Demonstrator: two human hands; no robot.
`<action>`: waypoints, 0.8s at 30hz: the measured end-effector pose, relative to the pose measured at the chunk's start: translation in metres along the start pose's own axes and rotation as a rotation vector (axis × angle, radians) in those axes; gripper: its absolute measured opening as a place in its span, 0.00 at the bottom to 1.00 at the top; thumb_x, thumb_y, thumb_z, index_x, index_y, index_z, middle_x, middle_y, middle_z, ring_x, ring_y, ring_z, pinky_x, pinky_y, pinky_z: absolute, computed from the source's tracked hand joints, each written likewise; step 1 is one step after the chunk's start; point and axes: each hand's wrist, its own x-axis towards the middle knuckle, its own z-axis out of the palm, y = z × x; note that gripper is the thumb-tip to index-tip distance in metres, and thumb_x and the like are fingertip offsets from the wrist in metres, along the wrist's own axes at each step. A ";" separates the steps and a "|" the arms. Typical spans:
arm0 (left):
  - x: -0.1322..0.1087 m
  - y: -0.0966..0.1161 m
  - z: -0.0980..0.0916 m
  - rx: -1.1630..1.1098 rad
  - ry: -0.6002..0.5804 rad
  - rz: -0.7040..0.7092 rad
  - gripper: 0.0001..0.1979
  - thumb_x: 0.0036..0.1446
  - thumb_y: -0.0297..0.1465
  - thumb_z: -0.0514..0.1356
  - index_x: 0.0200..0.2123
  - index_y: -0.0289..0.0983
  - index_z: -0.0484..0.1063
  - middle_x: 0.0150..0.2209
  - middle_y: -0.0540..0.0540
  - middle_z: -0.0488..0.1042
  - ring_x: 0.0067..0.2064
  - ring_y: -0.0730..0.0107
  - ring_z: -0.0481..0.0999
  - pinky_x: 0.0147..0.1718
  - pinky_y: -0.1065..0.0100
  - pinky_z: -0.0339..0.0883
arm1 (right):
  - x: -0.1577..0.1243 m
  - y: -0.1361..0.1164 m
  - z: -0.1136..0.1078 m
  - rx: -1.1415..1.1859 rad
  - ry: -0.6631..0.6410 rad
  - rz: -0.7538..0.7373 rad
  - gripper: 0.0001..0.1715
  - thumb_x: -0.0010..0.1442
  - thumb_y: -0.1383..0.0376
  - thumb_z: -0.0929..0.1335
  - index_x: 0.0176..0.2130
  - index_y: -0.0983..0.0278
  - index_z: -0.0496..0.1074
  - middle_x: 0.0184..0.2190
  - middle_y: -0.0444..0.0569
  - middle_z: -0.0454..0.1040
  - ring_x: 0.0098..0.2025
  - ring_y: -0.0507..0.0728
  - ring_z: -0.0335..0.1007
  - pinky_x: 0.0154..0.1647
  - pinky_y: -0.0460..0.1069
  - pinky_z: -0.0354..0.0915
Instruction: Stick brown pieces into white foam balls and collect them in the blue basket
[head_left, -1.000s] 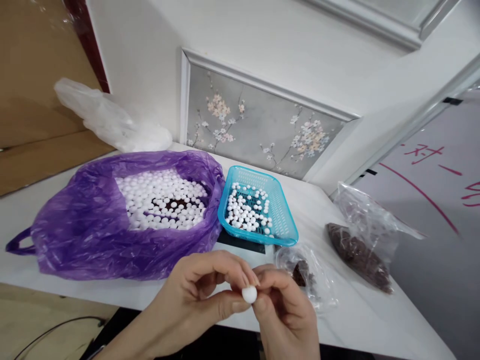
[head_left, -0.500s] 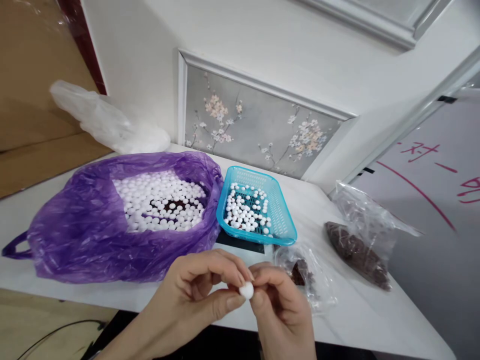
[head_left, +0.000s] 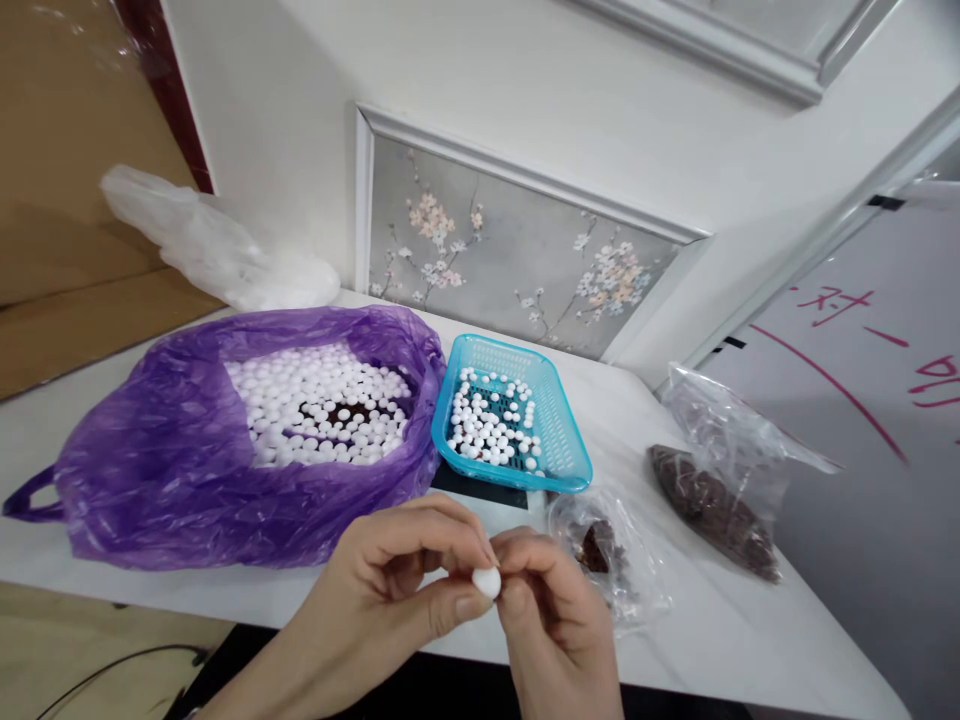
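A small white ball sits between the thumb and index finger of my left hand, which is closed in a pinch. Against the ball's right side, my right hand has its thumb and index finger pressed together; whatever they hold is too small or hidden to make out. Beyond my hands stands a blue plastic basket with many white balls on its bottom. Left of it lies an open purple plastic bag full of similar white balls, with a dark brown patch among them.
Close to my right hand is a small clear bag with dark brown bits. A larger clear bag of brown material lies at the table's right. A whitish plastic bag rests behind the purple one, and a whiteboard stands right.
Both hands have shifted very slightly left, and the ball now shows a little more clear of the right fingertips. The bags and basket stay as they were.
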 end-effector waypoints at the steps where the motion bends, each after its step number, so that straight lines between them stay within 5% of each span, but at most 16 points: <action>1: 0.000 0.000 0.000 -0.013 0.001 -0.007 0.09 0.52 0.23 0.66 0.33 0.43 0.81 0.33 0.48 0.74 0.33 0.72 0.72 0.33 0.71 0.67 | 0.000 0.000 0.000 0.009 0.004 0.012 0.04 0.60 0.62 0.70 0.32 0.58 0.76 0.27 0.43 0.72 0.29 0.52 0.67 0.29 0.45 0.65; 10: 0.000 -0.011 0.004 -0.193 0.036 -0.038 0.09 0.51 0.21 0.66 0.31 0.41 0.82 0.33 0.49 0.74 0.30 0.75 0.72 0.28 0.74 0.66 | 0.001 0.007 0.003 0.173 0.026 0.161 0.05 0.58 0.62 0.72 0.31 0.59 0.73 0.26 0.39 0.72 0.28 0.48 0.67 0.29 0.43 0.65; 18: 0.000 -0.025 0.013 -0.592 0.180 -0.301 0.03 0.52 0.30 0.67 0.30 0.37 0.77 0.28 0.51 0.74 0.26 0.76 0.74 0.28 0.73 0.70 | 0.006 0.003 0.001 0.204 0.019 0.199 0.15 0.62 0.53 0.67 0.33 0.62 0.70 0.25 0.41 0.70 0.23 0.49 0.64 0.26 0.46 0.62; 21: 0.012 -0.022 0.015 -0.498 0.289 -0.337 0.03 0.52 0.29 0.67 0.29 0.37 0.76 0.28 0.52 0.74 0.28 0.80 0.74 0.32 0.77 0.70 | 0.005 0.008 -0.002 0.147 0.052 0.165 0.14 0.62 0.54 0.67 0.35 0.62 0.71 0.23 0.41 0.70 0.22 0.50 0.65 0.26 0.46 0.62; 24: 0.036 -0.013 0.019 -0.248 0.377 -0.229 0.04 0.54 0.31 0.66 0.34 0.38 0.76 0.35 0.50 0.78 0.38 0.76 0.78 0.44 0.74 0.70 | 0.003 0.015 -0.006 0.119 0.073 0.145 0.13 0.62 0.54 0.68 0.35 0.61 0.73 0.21 0.40 0.70 0.22 0.49 0.66 0.24 0.45 0.62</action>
